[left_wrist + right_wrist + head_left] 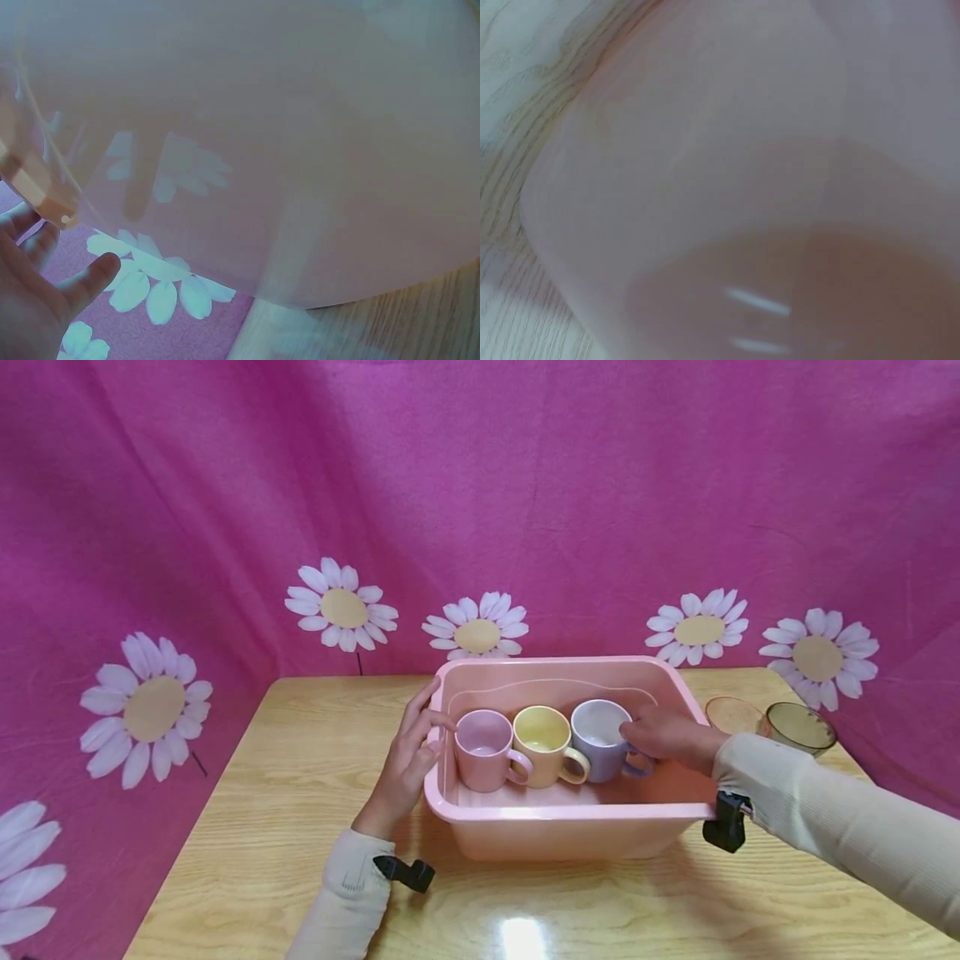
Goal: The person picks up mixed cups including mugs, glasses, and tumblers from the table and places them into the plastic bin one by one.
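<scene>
A pink plastic tub [566, 812] contains three mugs side by side: a pink mug [482, 762], a yellow mug [542, 752] and a lavender mug [596, 752]. Their handles point right. My right hand [667, 735] reaches over the tub's right side and pinches the lavender mug at its right rim, above the handle. At the tub's left rim lies my left hand [407, 768], its fingers extended and one fingertip near the pink mug. In the left wrist view, the thumb stands apart from the tub wall [285, 187]. The right wrist view shows mostly blurred tub wall [690, 172].
Behind my right forearm, an orange-tinted glass [731, 714] and a dark olive glass [801, 727] stand on the wooden table [300, 793], right of the tub. A magenta cloth with daisies [480, 510] hangs behind the table and along its left side.
</scene>
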{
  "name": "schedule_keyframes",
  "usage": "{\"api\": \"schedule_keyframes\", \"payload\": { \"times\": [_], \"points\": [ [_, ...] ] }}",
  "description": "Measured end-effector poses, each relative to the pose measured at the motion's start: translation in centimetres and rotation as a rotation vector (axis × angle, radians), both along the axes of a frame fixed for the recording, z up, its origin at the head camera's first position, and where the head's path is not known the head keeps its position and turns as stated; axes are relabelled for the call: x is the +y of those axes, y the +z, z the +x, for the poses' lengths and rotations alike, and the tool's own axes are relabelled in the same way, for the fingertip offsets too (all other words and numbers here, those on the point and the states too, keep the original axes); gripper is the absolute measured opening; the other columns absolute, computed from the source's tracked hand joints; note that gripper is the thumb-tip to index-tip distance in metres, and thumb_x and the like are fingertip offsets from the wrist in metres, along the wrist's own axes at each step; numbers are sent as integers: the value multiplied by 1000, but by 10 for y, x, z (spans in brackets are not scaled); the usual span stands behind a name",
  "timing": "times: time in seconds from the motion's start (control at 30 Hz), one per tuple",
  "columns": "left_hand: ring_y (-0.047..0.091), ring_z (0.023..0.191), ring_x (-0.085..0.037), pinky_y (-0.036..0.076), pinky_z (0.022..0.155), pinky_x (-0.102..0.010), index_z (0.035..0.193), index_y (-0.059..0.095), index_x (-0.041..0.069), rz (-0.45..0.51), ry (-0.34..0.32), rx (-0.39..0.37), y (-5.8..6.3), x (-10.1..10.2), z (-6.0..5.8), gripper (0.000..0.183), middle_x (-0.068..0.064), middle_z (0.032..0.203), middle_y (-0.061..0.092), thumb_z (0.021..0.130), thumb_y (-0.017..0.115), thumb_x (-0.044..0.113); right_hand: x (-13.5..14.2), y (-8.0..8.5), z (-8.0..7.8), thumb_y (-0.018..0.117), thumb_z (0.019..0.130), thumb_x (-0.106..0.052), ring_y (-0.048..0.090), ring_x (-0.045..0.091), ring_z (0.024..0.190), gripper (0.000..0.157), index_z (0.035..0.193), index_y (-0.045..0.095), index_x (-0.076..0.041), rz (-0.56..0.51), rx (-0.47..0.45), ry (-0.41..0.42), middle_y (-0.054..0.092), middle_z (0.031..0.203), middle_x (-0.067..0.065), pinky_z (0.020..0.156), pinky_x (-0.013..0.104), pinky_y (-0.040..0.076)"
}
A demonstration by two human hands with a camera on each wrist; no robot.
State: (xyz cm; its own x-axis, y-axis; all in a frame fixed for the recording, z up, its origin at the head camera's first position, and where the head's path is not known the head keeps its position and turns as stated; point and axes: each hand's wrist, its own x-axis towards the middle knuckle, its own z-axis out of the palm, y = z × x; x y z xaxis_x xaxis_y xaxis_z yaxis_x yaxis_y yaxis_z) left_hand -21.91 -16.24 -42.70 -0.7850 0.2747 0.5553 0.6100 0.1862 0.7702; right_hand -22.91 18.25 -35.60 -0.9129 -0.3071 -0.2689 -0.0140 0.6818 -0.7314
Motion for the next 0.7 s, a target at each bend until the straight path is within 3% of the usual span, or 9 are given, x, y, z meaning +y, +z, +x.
{"api": "schedule_keyframes", "payload": {
  "times": [0.1,0.2,0.4,0.5,0.63,0.7],
  "points": [
    [22,144,-24,22,112,-56,104,57,4,2,1,13,0,0,0,27,-2,158,21,86,42,18,1,0,-2,43,91,-12,44,13,50,24,96,55,8,96,57,4,43,55,-2,52,26,37],
    [22,143,-25,21,112,-57,103,58,7,5,1,23,-1,0,0,26,-4,158,22,87,42,19,1,-1,-3,44,89,-11,44,12,51,20,89,56,5,132,83,9,44,56,-2,53,27,37],
    [21,144,-25,22,111,-58,103,58,8,5,3,7,0,0,-1,25,-3,158,21,87,43,20,0,-1,-3,44,87,-9,47,14,55,27,104,57,9,167,90,8,47,60,0,56,28,38],
    [22,144,-25,22,111,-58,103,57,5,1,8,2,1,0,0,26,-5,158,21,87,42,18,9,-23,-19,46,83,-3,54,17,69,32,111,60,-1,112,204,62,59,74,3,69,30,42],
    [21,144,-31,22,111,-58,103,56,2,6,5,-18,1,1,1,24,-13,157,20,85,43,13,26,-58,-43,49,77,3,58,19,84,48,121,58,-14,16,376,151,66,99,3,81,27,41],
    [21,143,-32,21,111,-59,102,56,3,11,2,-26,1,1,1,23,-15,157,20,85,44,12,28,-62,-44,51,77,2,58,18,83,48,122,58,-14,20,380,157,66,99,3,79,26,42]
  ]
}}
